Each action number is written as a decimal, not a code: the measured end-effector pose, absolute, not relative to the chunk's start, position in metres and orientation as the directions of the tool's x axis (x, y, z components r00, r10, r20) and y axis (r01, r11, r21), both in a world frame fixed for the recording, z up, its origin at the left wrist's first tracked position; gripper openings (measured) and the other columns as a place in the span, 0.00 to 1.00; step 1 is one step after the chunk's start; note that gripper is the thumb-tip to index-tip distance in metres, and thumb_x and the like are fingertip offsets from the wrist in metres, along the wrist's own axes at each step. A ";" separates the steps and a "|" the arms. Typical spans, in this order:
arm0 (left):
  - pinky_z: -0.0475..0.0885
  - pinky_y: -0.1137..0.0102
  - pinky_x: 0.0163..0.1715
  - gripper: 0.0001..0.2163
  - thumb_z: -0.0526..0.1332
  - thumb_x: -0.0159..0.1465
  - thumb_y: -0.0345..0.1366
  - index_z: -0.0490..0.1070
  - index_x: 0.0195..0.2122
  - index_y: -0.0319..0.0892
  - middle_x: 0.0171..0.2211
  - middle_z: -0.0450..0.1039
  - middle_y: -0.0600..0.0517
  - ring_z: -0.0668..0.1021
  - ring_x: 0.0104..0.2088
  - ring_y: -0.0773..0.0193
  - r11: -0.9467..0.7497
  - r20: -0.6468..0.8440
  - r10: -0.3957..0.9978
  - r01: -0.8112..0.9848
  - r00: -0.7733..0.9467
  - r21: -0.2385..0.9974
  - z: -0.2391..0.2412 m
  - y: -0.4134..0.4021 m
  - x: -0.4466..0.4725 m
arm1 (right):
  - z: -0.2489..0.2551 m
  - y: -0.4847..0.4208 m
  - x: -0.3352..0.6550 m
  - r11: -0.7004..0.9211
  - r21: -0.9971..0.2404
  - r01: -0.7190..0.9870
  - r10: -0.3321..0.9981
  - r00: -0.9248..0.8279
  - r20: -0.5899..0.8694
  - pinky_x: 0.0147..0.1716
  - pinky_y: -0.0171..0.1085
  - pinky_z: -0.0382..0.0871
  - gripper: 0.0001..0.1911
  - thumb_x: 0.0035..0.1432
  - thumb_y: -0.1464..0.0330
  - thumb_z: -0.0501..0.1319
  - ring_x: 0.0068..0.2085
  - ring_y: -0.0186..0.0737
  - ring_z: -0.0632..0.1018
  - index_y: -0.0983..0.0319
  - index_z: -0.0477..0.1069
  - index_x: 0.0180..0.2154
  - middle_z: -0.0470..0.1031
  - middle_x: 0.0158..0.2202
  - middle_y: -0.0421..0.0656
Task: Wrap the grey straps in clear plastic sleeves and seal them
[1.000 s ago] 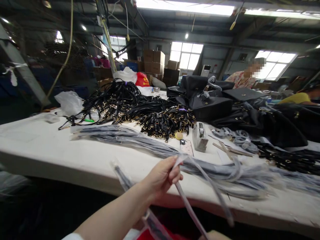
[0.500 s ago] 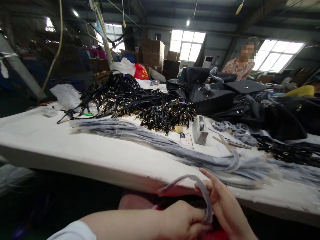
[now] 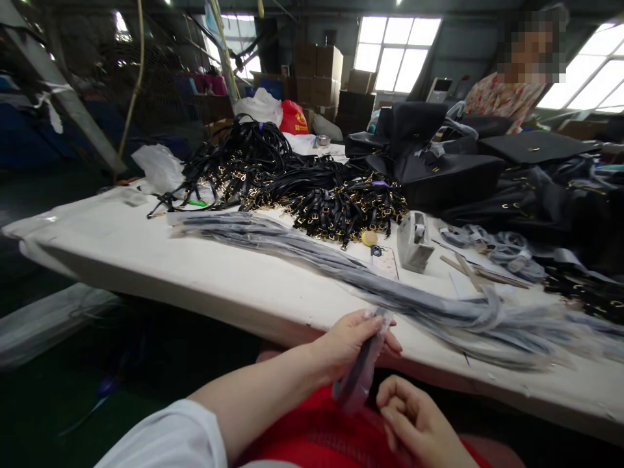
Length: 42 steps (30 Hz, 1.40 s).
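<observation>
Fingers of the left hand (image 3: 351, 338) pinch the top of a folded, plastic-sleeved strap (image 3: 361, 372) at lower centre of the frame, thumb on one side and fingertips on the other. The strap hangs from that grip with its long axis running down and slightly left, its doubled lower end just below the hand, over the red cloth (image 3: 316, 432) at the bottom edge.

The right hand (image 3: 416, 422) sits lower right of the strap, just beside its lower end but not touching it; its fingers are loosely curled and hold nothing. So the left hand is the one on the strap, and the free end lies up and to the left of the right fingers.

Just above both hands runs the near edge of the white surface (image 3: 195, 279). On it a long bundle of sleeved straps (image 3: 341, 266) stretches from centre left to far right, passing just beyond the left hand. Behind that lie a heap of black straps with gold buckles (image 3: 312, 195), a tape dispenser (image 3: 414, 240) and black bags (image 3: 448, 175). Another person (image 3: 497, 97) sits at upper right.
</observation>
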<state>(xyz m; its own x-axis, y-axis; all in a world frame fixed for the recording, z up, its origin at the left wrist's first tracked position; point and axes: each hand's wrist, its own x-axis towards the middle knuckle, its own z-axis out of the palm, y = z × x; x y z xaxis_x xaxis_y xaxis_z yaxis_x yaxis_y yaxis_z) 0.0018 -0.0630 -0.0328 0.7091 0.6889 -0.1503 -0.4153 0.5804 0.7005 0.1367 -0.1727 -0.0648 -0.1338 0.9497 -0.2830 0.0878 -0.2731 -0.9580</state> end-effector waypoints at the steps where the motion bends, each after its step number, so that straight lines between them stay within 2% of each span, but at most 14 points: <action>1: 0.69 0.71 0.33 0.22 0.68 0.55 0.51 0.73 0.40 0.37 0.26 0.77 0.49 0.76 0.27 0.64 0.543 -0.095 0.671 -0.401 0.735 0.738 -0.029 -0.066 0.000 | -0.061 -0.172 0.139 -0.252 -0.966 0.067 0.966 -0.041 -0.255 0.25 0.32 0.64 0.18 0.53 0.53 0.66 0.23 0.34 0.71 0.60 0.69 0.36 0.74 0.23 0.39; 4: 0.71 0.67 0.42 0.22 0.62 0.61 0.54 0.76 0.37 0.36 0.31 0.77 0.46 0.77 0.34 0.61 0.365 0.101 0.553 -0.349 0.827 0.863 -0.017 -0.079 -0.007 | -0.046 -0.171 0.144 -0.177 -0.974 -0.143 0.966 0.163 -0.199 0.43 0.39 0.70 0.25 0.49 0.57 0.70 0.45 0.46 0.77 0.58 0.71 0.48 0.78 0.46 0.48; 7: 0.71 0.65 0.46 0.22 0.58 0.64 0.54 0.77 0.40 0.38 0.38 0.76 0.45 0.77 0.40 0.59 0.214 0.142 0.462 -0.265 0.876 0.940 -0.014 -0.090 -0.011 | -0.029 -0.172 0.149 -0.175 -0.904 -0.391 0.958 0.145 -0.249 0.41 0.44 0.72 0.28 0.49 0.59 0.68 0.48 0.53 0.76 0.57 0.71 0.53 0.74 0.54 0.52; 10: 0.74 0.66 0.39 0.21 0.55 0.65 0.53 0.75 0.42 0.40 0.36 0.75 0.46 0.77 0.33 0.63 0.219 0.003 0.412 -0.102 0.911 0.970 -0.025 -0.095 -0.010 | -0.018 -0.171 0.155 -0.100 -0.901 -0.423 0.945 0.244 -0.220 0.36 0.45 0.74 0.28 0.51 0.54 0.64 0.43 0.53 0.78 0.56 0.71 0.53 0.77 0.49 0.51; 13: 0.74 0.66 0.37 0.18 0.53 0.66 0.47 0.75 0.38 0.39 0.32 0.75 0.48 0.77 0.29 0.64 0.173 -0.101 0.380 0.037 0.919 0.984 -0.040 -0.097 -0.008 | -0.020 -0.169 0.162 -0.111 -0.961 -0.252 0.918 0.345 -0.196 0.36 0.41 0.73 0.26 0.53 0.54 0.66 0.36 0.46 0.77 0.55 0.71 0.52 0.79 0.35 0.44; 17: 0.70 0.61 0.50 0.16 0.61 0.60 0.39 0.74 0.46 0.38 0.43 0.77 0.44 0.77 0.45 0.55 0.130 0.027 0.525 -0.111 0.851 0.985 -0.042 -0.092 -0.007 | -0.028 -0.167 0.161 -0.188 -0.977 -0.102 0.918 0.334 -0.212 0.31 0.35 0.71 0.22 0.54 0.52 0.66 0.27 0.38 0.72 0.58 0.75 0.45 0.71 0.22 0.39; 20: 0.64 0.60 0.56 0.19 0.62 0.58 0.42 0.73 0.49 0.38 0.47 0.75 0.44 0.73 0.52 0.53 0.210 0.096 0.608 -0.277 0.788 0.938 -0.036 -0.084 -0.007 | -0.027 -0.166 0.152 -0.208 -0.978 -0.016 0.939 0.277 -0.205 0.38 0.38 0.73 0.23 0.52 0.50 0.67 0.31 0.40 0.74 0.59 0.76 0.42 0.76 0.29 0.42; 23: 0.67 0.63 0.50 0.21 0.62 0.60 0.51 0.76 0.43 0.36 0.38 0.77 0.47 0.76 0.42 0.58 0.351 -0.007 0.646 -0.288 0.764 0.891 -0.035 -0.080 -0.002 | -0.025 -0.164 0.141 -0.189 -0.980 0.055 0.967 0.184 -0.176 0.46 0.39 0.71 0.21 0.53 0.51 0.67 0.39 0.43 0.76 0.60 0.76 0.40 0.78 0.38 0.46; 27: 0.68 0.70 0.33 0.26 0.62 0.59 0.56 0.76 0.43 0.35 0.23 0.73 0.52 0.72 0.23 0.67 0.487 -0.083 0.639 -0.319 0.765 0.813 -0.036 -0.082 0.002 | -0.030 -0.165 0.133 -0.255 -0.965 -0.057 0.961 0.098 -0.259 0.25 0.31 0.67 0.22 0.54 0.50 0.65 0.24 0.33 0.72 0.62 0.74 0.38 0.75 0.24 0.41; 30: 0.68 0.71 0.36 0.24 0.64 0.59 0.53 0.77 0.42 0.33 0.27 0.76 0.49 0.74 0.27 0.66 0.477 -0.097 0.704 -0.367 0.704 0.799 -0.032 -0.079 -0.001 | -0.037 -0.168 0.134 -0.366 -0.921 -0.129 0.929 0.012 -0.371 0.18 0.29 0.60 0.24 0.56 0.48 0.63 0.18 0.30 0.69 0.63 0.72 0.41 0.72 0.20 0.39; 33: 0.70 0.68 0.40 0.20 0.68 0.56 0.48 0.77 0.40 0.35 0.37 0.78 0.44 0.77 0.35 0.61 0.490 -0.089 0.711 -0.401 0.697 0.774 -0.023 -0.071 -0.008 | -0.041 -0.168 0.139 -0.400 -0.916 0.017 0.916 -0.019 -0.400 0.17 0.29 0.59 0.25 0.57 0.46 0.60 0.17 0.31 0.68 0.62 0.70 0.38 0.70 0.18 0.37; 36: 0.73 0.65 0.42 0.20 0.61 0.62 0.51 0.78 0.39 0.36 0.38 0.78 0.43 0.79 0.37 0.58 0.401 -0.030 0.705 -0.363 0.708 0.841 -0.017 -0.062 -0.016 | -0.041 -0.166 0.146 -0.197 -0.909 0.368 0.980 0.098 -0.173 0.19 0.31 0.58 0.22 0.63 0.50 0.53 0.19 0.31 0.68 0.61 0.71 0.37 0.68 0.21 0.37; 39: 0.72 0.67 0.47 0.21 0.53 0.68 0.50 0.79 0.43 0.40 0.43 0.79 0.45 0.79 0.44 0.58 0.014 0.112 0.767 -0.191 0.631 0.981 -0.016 -0.052 -0.026 | -0.041 -0.159 0.155 0.003 -0.740 0.673 0.986 0.123 0.116 0.25 0.32 0.61 0.20 0.67 0.57 0.48 0.24 0.34 0.72 0.60 0.73 0.37 0.71 0.23 0.39; 42: 0.75 0.74 0.41 0.16 0.54 0.68 0.47 0.78 0.46 0.47 0.44 0.79 0.49 0.80 0.43 0.61 -0.372 0.317 0.701 -0.052 0.639 0.927 -0.021 -0.036 -0.034 | -0.043 -0.150 0.161 0.051 -0.626 0.778 0.981 0.080 0.179 0.27 0.31 0.60 0.18 0.67 0.61 0.48 0.27 0.35 0.76 0.59 0.74 0.35 0.76 0.25 0.40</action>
<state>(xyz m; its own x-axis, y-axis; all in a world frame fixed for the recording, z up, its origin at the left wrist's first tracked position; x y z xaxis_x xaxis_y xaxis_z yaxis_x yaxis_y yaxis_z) -0.0339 -0.0364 -0.0212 0.6386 0.7011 0.3174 -0.0516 -0.3724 0.9266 0.1606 -0.1501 -0.0433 0.0802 0.9806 0.1791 0.7779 0.0507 -0.6264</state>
